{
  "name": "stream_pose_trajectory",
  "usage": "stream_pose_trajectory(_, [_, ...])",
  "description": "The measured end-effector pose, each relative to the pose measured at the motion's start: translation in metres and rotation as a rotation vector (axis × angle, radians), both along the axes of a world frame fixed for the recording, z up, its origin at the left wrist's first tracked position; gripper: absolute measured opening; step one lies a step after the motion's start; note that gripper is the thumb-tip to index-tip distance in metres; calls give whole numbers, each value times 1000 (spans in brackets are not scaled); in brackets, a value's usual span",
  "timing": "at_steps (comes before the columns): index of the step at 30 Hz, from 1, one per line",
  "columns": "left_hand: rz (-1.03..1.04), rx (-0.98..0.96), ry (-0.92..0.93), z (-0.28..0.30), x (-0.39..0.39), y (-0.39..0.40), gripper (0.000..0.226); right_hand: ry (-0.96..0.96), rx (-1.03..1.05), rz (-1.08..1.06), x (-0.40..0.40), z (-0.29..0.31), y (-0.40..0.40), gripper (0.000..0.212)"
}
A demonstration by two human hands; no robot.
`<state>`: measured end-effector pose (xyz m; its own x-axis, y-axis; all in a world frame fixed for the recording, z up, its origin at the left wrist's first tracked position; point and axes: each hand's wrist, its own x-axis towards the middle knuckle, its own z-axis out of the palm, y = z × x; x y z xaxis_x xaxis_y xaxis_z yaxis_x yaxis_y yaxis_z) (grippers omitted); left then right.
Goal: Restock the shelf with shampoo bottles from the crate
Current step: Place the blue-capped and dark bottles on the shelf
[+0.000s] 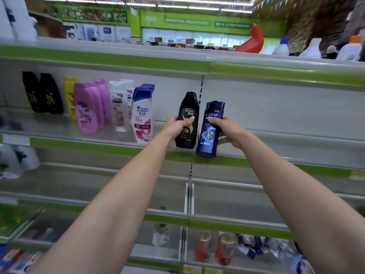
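Fingers of the left hand [174, 128] wrap the waist of a glossy black plastic Rejoice shampoo bottle [187, 120]; the right hand [230, 130] grips a dark blue Clear bottle [210, 129] at its three o'clock. Both hover upright above the green-edged shelf [276, 164]. Smooth, rigid, probably moderately heavy; mid-body grips suit.

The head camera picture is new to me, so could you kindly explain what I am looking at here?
It is one wide view from a camera on a person's head, looking forward and down along both bare arms at a shop shelf. The left hand has its grip on a black bottle; the right hand holds a blue bottle. Both are raised in front of the shelf, not yet set down. Already standing on it, further left, are purple bottles and white bottles.
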<state>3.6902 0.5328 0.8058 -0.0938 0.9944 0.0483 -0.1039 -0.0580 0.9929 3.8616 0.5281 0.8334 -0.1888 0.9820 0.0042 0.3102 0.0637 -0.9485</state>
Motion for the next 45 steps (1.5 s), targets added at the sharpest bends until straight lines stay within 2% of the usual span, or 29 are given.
stream_pose_trajectory(6, [13, -14, 8, -4, -3, 36, 51, 60, -1, -7, -2, -2, 42, 26])
stream_pose_trajectory(11, [33, -2, 40, -7, -6, 61, 49, 102, 26, -7, -1, -6, 71, 17])
stream_pose_trajectory(16, [162, 53, 337, -10, -10, 92, 47, 123, 47, 12, 3, -13, 93, 10])
stream_pose_trajectory(18, [161, 47, 372, -11, -12, 103, 46, 129, 45, 10, 3, -14, 100, 9])
stream_pose_trajectory(28, [62, 73, 278, -9, -9, 123, 44, 126, 82, 81, 3, -15, 124, 23])
stream_pose_trajectory(31, [96, 70, 287, -11, -8, 127, 44, 128, 80, 88, 3, -17, 127, 26])
stream_pose_trajectory(33, [143, 43, 353, -13, -6, 127, 46, 126, 75, 91, 3, -17, 128, 27])
stream_pose_trajectory(37, [235, -57, 647, -14, -2, 119, 57, 134, 75, 83, 5, -18, 129, 27])
stream_pose_trajectory(41, [324, -178, 713, -9, 4, 104, 62, 153, 76, 86, 4, -16, 127, 24])
stream_pose_trajectory(42, [332, -191, 722, -8, 5, 102, 60, 150, 76, 91, 5, -16, 127, 26])
stream_pose_trajectory(45, [274, -140, 773, -1, 8, 96, 30, 138, 85, 115, 8, -11, 129, 36])
